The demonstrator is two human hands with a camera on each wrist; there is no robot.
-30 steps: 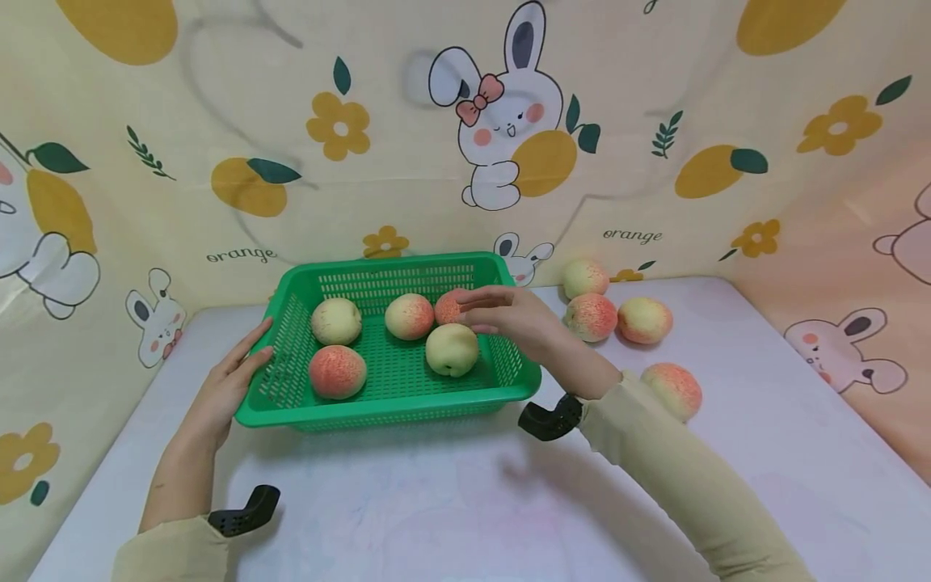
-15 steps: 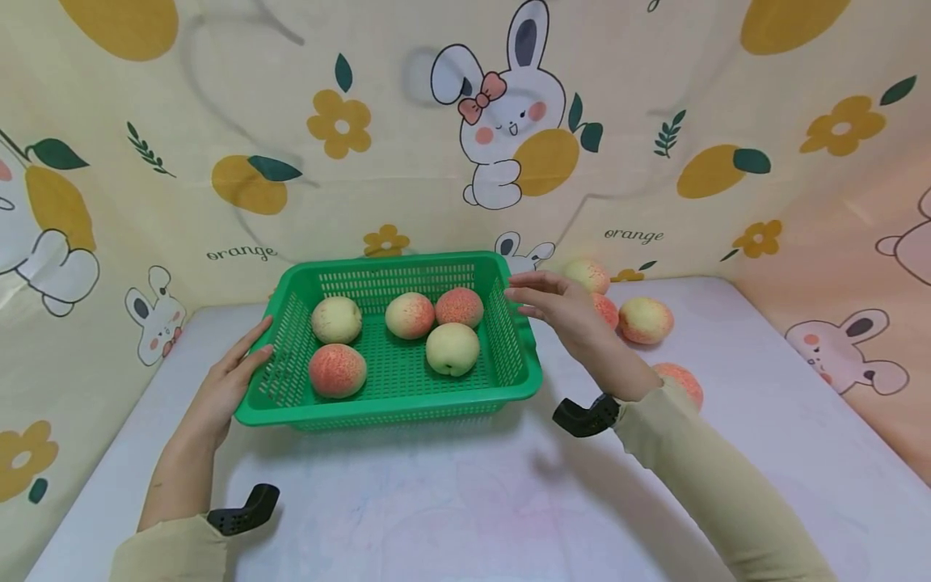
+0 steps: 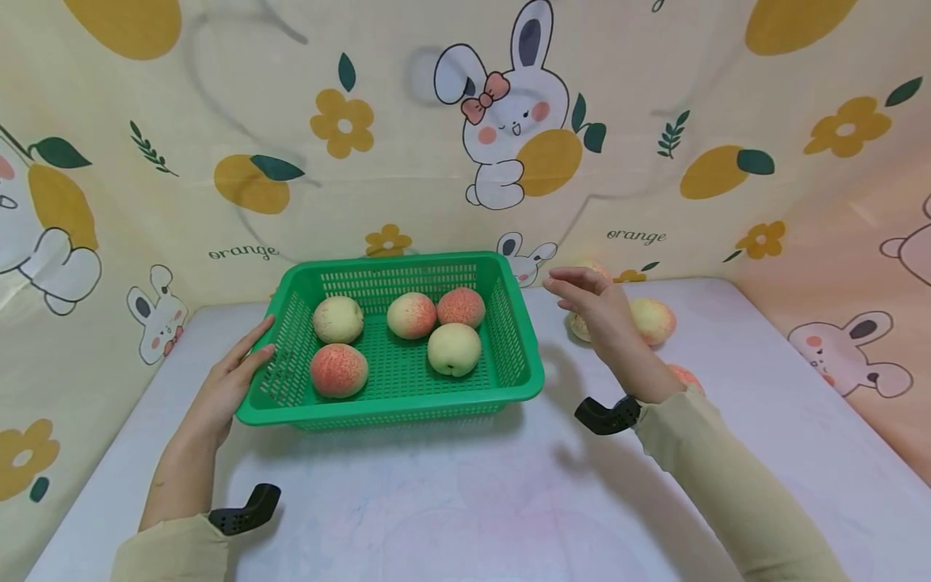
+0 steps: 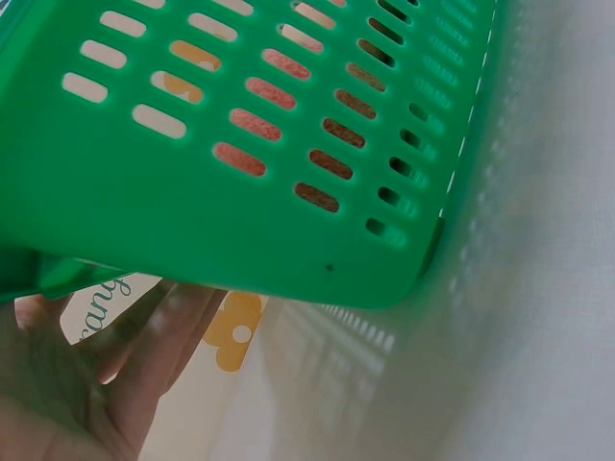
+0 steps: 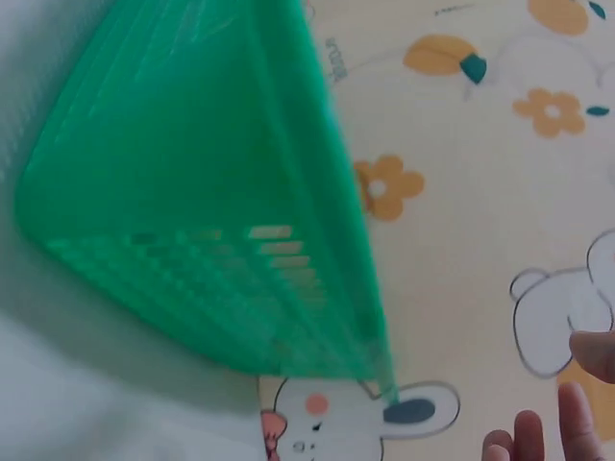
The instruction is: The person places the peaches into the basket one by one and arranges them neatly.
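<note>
A green slotted basket (image 3: 393, 404) stands at the table's back, holding several peaches, two reddish (image 3: 339, 371) and others pale yellow (image 3: 454, 349). My left hand (image 3: 227, 388) holds the basket's left rim; in the left wrist view the hand (image 4: 86, 384) shows below the basket wall (image 4: 240, 230). My right hand (image 3: 600, 311) holds nothing and hovers right of the basket over loose peaches, fingers pointing left and loosely bent. Beyond it a yellow-red peach (image 3: 652, 321) shows, and others are partly hidden. In the right wrist view only fingertips (image 5: 577, 423) appear, apart from the basket (image 5: 192, 173).
Another peach (image 3: 686, 377) lies behind my right forearm. A printed rabbit-and-orange cloth (image 3: 407, 121) hangs behind the white table (image 3: 407, 501) and along its sides. Black wrist mounts (image 3: 246, 511) sit at both cuffs.
My right hand has moved from above the basket's right side out to the right, over the loose peaches, uncovering a reddish peach in the basket. The left hand stays at the rim.
</note>
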